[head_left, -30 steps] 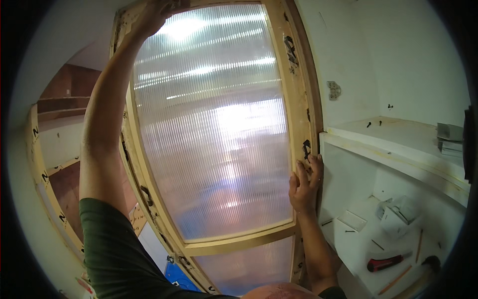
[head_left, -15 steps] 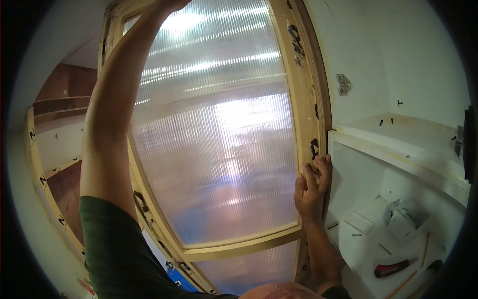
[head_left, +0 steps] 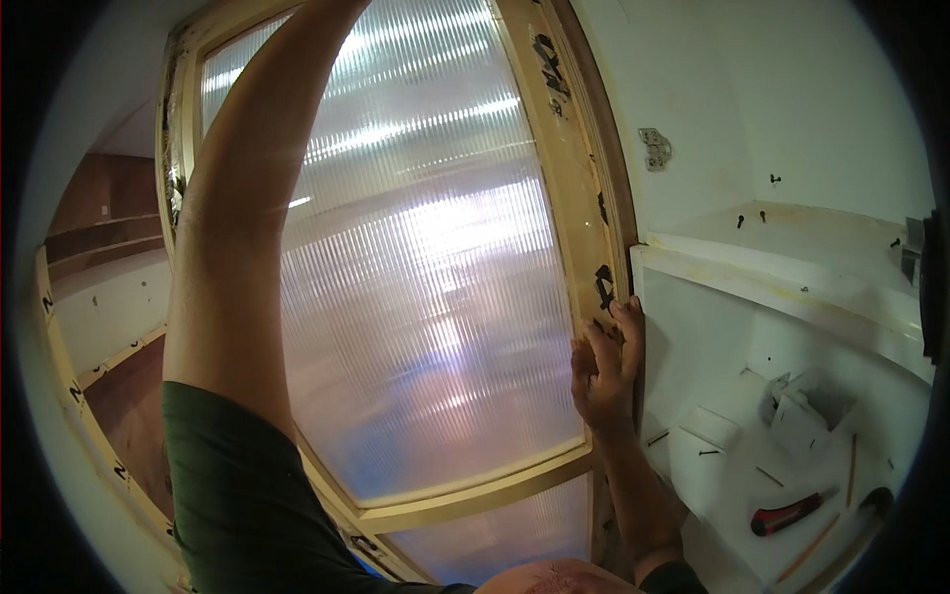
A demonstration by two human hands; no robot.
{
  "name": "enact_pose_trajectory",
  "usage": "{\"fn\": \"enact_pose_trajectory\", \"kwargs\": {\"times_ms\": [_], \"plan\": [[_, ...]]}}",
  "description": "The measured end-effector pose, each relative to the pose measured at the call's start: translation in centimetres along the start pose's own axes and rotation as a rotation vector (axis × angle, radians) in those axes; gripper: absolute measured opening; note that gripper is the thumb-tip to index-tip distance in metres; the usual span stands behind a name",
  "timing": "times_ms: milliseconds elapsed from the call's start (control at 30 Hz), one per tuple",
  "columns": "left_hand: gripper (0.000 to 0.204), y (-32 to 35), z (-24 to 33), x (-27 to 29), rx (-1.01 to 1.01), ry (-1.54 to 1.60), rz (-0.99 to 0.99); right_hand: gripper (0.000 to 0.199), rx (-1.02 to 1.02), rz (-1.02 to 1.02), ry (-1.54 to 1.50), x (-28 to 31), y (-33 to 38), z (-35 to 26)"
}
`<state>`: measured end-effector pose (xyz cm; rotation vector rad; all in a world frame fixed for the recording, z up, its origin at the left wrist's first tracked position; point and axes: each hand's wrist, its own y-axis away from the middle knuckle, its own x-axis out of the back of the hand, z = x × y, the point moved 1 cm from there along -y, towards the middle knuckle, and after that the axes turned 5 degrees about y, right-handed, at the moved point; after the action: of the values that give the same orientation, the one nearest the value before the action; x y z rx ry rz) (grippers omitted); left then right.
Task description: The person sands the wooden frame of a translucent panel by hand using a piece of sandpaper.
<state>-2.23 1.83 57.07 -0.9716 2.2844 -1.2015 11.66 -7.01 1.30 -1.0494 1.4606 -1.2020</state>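
A tall wooden door frame (head_left: 473,495) with a ribbed, translucent panel (head_left: 396,297) stands before me, leaning slightly in view. My left arm reaches up across its left side and leaves the picture at the top, so my left hand is hidden. Against the frame's right stile rests my right hand (head_left: 606,381), fingers pointing up and apart, the tips touching the wood near its outer edge. Dark scraped marks (head_left: 550,64) run down that stile. A second, lower translucent panel (head_left: 495,535) shows beneath the crossbar.
At right is a white cabinet interior with a shelf (head_left: 782,277), a metal hinge plate (head_left: 654,149) and protruding screws. On its lower surface lie a red-and-black utility knife (head_left: 789,514), a white box (head_left: 807,406), loose screws and thin sticks. Wooden shelving (head_left: 74,391) stands at left.
The door and the cabinet have shifted a little left in view. My left hand, partly seen at the top before, is now out of the picture. My right hand stays on the stile.
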Motion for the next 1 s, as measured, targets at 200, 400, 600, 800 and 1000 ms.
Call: {"fn": "enact_pose_trajectory", "kwargs": {"times_ms": [200,400,600,800,1000], "plan": [[0.03,-2.4,1.7,0.8,0.001,0.183,-0.115,0.023,-0.033,0.035,-0.027,-0.7,0.3,0.3],[0.037,-2.5,4.0,3.2,-0.191,0.442,-0.323,0.021,-0.062,0.049,-0.01,-0.3,0.3,0.5],[0.035,-2.7,3.1,0.5,0.095,1.561,-0.423,0.022,-0.041,0.059,-0.031,-0.6,0.4,0.4],[0.029,-2.1,4.2,1.7,-0.267,0.395,-0.398,0.021,-0.057,0.094,-0.048,-0.2,-0.2,0.0],[0.039,-3.4,4.2,0.0,-0.211,0.378,-0.345,0.036,-0.019,0.028,-0.059,-0.6,0.3,1.3]]}}
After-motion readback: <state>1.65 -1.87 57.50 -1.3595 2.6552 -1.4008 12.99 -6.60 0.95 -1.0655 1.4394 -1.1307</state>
